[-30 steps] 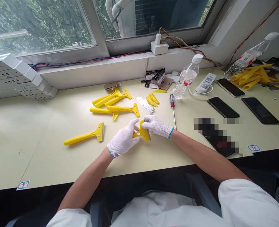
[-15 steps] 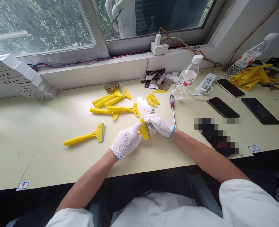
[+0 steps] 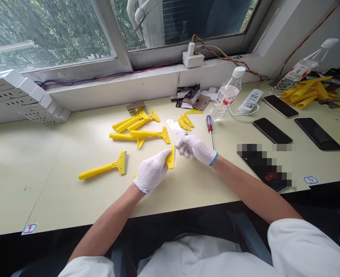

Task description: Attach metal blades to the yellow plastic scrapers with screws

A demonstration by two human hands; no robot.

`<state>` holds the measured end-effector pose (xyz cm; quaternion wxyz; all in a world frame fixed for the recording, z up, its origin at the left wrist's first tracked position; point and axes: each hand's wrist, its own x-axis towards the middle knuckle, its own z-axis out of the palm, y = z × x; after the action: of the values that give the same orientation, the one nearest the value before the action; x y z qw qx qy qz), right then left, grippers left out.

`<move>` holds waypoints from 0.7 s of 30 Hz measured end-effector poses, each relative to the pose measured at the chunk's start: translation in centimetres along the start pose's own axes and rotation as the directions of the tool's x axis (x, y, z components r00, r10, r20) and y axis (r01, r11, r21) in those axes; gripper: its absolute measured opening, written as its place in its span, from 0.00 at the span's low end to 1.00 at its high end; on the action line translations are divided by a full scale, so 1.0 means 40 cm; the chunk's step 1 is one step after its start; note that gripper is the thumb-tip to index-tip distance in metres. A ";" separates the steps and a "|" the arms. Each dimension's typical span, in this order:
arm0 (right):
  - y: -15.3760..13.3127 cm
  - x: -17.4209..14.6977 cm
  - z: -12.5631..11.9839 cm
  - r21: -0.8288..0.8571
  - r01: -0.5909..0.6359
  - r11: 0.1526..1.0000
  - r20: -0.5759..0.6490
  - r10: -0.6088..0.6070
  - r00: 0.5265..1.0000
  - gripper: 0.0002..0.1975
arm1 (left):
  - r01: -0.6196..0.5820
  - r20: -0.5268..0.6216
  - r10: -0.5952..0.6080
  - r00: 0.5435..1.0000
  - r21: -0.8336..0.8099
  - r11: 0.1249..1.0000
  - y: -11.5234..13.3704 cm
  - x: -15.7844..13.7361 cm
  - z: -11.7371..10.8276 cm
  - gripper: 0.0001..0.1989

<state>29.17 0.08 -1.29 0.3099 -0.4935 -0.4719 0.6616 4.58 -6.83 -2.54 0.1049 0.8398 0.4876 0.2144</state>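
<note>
My left hand [image 3: 152,171], in a white knit glove, is closed around a yellow scraper [image 3: 171,158]. The scraper's head points up to the right with a metal blade along its edge; most of its handle is hidden under the glove. Just right of the blade is my right hand [image 3: 195,149], also gloved, its fingers curled together in a pinch. What it may hold is too small or hidden to make out. Tiny screws [image 3: 186,133] lie right behind those fingers, beside white blades [image 3: 174,126] and loose yellow cover pieces [image 3: 186,121].
Left lies another scraper with a blade [image 3: 106,168]; behind it, several yellow scraper handles [image 3: 142,129]. A screwdriver [image 3: 209,127] lies to the right, near a water bottle [image 3: 228,94], a power strip [image 3: 251,100] and phones [image 3: 272,130]. Black packaging [image 3: 189,96] sits by the wall.
My right hand has drawn off the scraper's head, slightly to the right and away from me. The scraper in my left hand has turned a little, its blade now nearly upright in view.
</note>
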 end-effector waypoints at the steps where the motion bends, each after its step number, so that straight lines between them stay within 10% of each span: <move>1: -0.005 0.002 -0.020 -0.056 0.068 0.996 -0.082 -0.072 0.994 0.20 | 0.017 -0.033 -0.019 0.999 -0.074 0.997 0.004 0.001 -0.010 0.23; 6: -0.015 0.005 -0.123 -0.734 0.199 0.650 -0.251 -0.531 0.809 0.11 | 0.187 -0.001 -0.251 0.968 -0.663 0.725 0.033 0.010 -0.069 0.14; 12: 0.002 0.011 -0.136 -0.921 0.162 0.355 -0.012 -0.442 0.897 0.08 | 0.440 0.401 -0.314 0.860 -0.896 0.062 0.050 0.029 -0.087 0.11; 21: 0.009 0.027 -0.081 -0.968 -0.011 0.251 -0.101 -0.350 0.931 0.09 | 0.528 0.513 -0.274 0.814 -0.849 -0.022 0.046 0.029 -0.043 0.12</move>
<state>31.91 1.94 -2.26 0.0862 -0.6174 -0.7724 0.1219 5.72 -6.80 0.00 0.7310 0.3926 0.4304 0.3553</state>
